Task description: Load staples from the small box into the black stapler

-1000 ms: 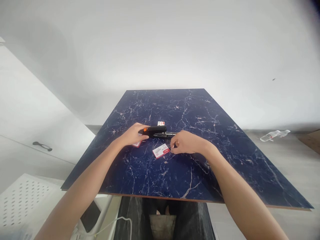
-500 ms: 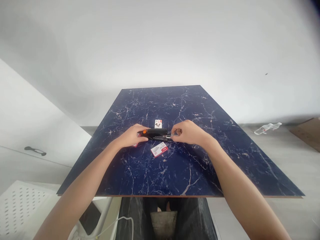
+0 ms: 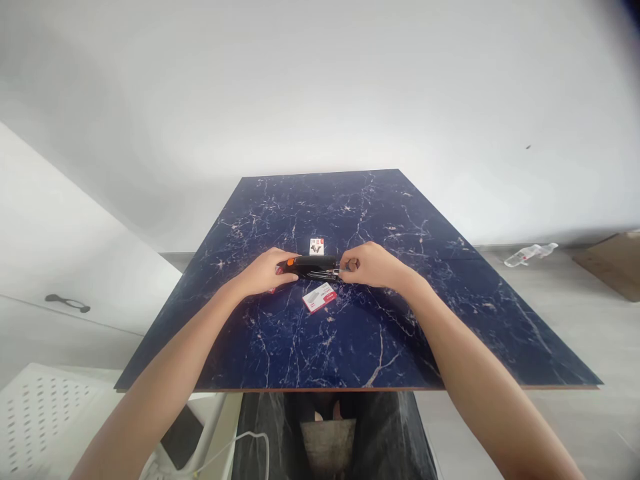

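Observation:
A black stapler (image 3: 316,265) with an orange part at its left end lies across the middle of the table. My left hand (image 3: 267,272) grips that left end, thumb in front and fingers behind. At the stapler's right end, where bright metal shows, my right hand (image 3: 370,265) is closed in a pinch; what sits between its fingertips is too small to make out. Just in front of the stapler lies a white and red staple box (image 3: 320,297). Behind it is a small white box (image 3: 317,247) with a dark picture. A red and white packet (image 3: 273,290) is mostly hidden beneath my left hand.
The dark blue marbled table (image 3: 320,353) ends in front of my lap, and a white wall (image 3: 320,87) rises behind it. On the floor at right lie a clear plastic bottle (image 3: 530,255) and a cardboard box (image 3: 613,263). A white cable (image 3: 240,437) hangs at lower left.
My right hand has shifted slightly left, closer against the stapler's metal end. My left hand keeps its hold, and the view has moved a little.

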### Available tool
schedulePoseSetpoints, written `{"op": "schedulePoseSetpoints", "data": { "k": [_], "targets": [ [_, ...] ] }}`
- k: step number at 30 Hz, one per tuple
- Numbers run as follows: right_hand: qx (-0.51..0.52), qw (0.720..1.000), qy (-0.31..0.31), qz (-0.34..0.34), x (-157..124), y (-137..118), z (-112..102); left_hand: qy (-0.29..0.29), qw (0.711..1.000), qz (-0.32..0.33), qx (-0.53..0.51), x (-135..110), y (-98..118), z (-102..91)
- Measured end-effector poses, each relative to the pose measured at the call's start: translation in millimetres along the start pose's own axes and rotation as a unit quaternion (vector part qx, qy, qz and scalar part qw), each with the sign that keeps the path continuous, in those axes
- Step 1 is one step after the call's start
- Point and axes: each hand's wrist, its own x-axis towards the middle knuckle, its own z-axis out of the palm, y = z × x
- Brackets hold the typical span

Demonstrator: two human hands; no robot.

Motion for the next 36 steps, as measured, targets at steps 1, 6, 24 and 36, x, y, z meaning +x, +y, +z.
{"op": "schedulePoseSetpoints", "data": {
  "k": [1, 6, 24, 36],
  "targets": [
    [-0.001, 1.0, -0.003, -0.001, 0, 0, 0, 0.0, 1.0, 0.002, 0.0, 0, 0, -0.1],
    [-0.025, 1.0, 0.0, -0.011, 0, -1, 2, 0.003, 1.0, 0.003, -0.002, 0, 1, -0.3],
    [-0.009, 0.995, -0.078, 0.059, -19, 24, -26, 0.001, 1.0, -0.016, -0.007, 0, 3, -1.1],
    [-0.004, 0.999, -0.03, 0.021, -7, 7, -4, 0.014, 1.0, -0.007, -0.002, 1, -2, 1.3]
  ]
}}
